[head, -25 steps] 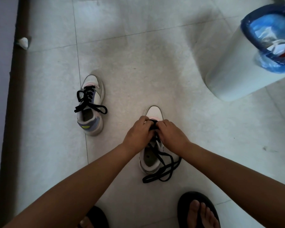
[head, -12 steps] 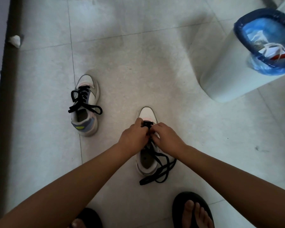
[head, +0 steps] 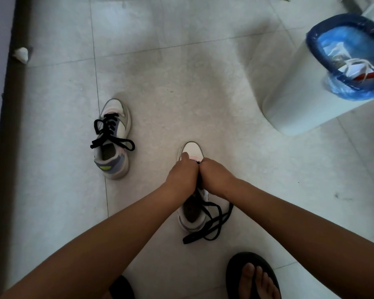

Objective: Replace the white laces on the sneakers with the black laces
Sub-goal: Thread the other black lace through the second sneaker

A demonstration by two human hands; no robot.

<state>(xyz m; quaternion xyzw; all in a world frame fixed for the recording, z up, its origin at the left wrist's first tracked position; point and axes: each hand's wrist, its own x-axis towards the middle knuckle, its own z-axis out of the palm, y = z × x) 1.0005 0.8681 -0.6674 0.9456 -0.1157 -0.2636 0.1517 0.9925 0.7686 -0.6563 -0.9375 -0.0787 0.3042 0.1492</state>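
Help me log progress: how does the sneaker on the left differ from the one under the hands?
The left sneaker stands alone, untouched; the near sneaker has the left hand and right hand working at its front. The left sneaker's black lace is crisscrossed up the eyelets, ends lying short across the opening; the near sneaker's black lace trails in long loose loops onto the floor. Both are pale sneakers, toes pointing away.

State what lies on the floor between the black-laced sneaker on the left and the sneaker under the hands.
Only bare grey floor tile and a grout line, seen in the head view.
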